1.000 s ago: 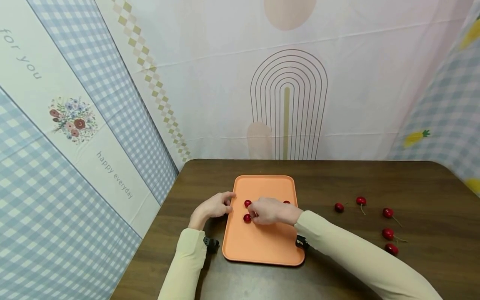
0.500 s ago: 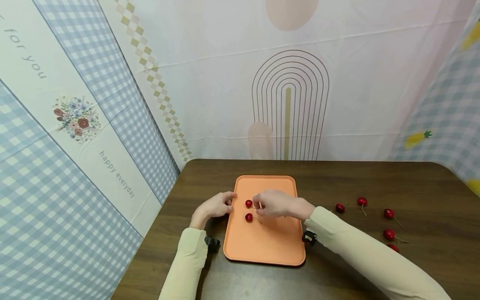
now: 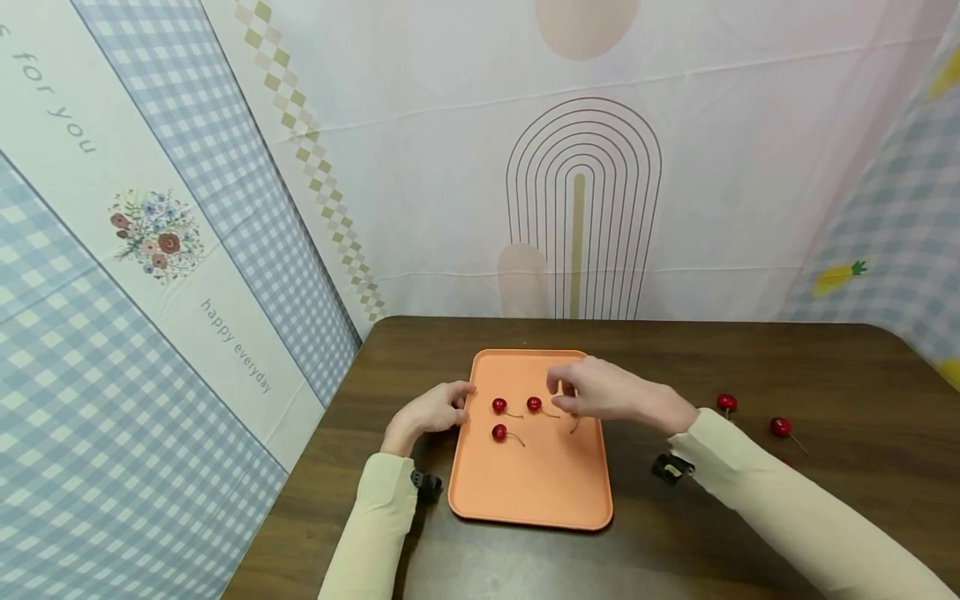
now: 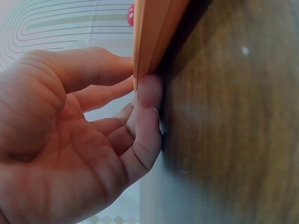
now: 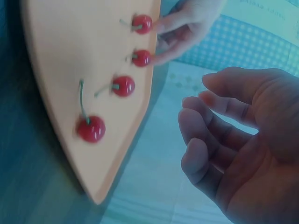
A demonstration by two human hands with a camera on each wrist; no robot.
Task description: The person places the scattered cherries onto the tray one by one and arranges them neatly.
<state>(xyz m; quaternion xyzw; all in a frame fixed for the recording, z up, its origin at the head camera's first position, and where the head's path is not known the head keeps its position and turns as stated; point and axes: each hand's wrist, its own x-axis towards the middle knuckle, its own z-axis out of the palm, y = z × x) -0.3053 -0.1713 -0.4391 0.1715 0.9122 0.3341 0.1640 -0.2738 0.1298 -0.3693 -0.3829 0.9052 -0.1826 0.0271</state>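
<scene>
over the tray (image 3: 525,483) from the head view, the right hand (image 3: 607,392) hovers loose-fingered above the far right part, holding nothing that shows. three cherries (image 3: 499,406) (image 3: 534,404) (image 3: 499,432) sit plain on the tray, a fourth mostly hidden under that hand, only its stem peeking out. two more cherries (image 3: 724,402) (image 3: 780,427) lie well apart on the table (image 3: 750,350) to the right. left hand (image 3: 427,412) is at the tray's left edge. best judgement: keep that edge steadied, lift the right hand straight up so it doesn't brush a stem and roll a cherry.

left wrist view now: left hand (image 4: 70,144) with fingers lightly curled, fingertips (image 4: 148,91) pressing the tray's rim (image 4: 152,32) against the table (image 4: 233,116). a brace, not a full clasp.

right wrist view: right hand (image 5: 243,149) relaxed and empty, clear of the tray (image 5: 60,56). four cherries in a row near the rim, glossy red, round, thin green stems; the nearest one (image 5: 91,128) blurred, the far two (image 5: 141,22) (image 5: 140,57) beside the left hand's fingers (image 5: 173,21).
</scene>
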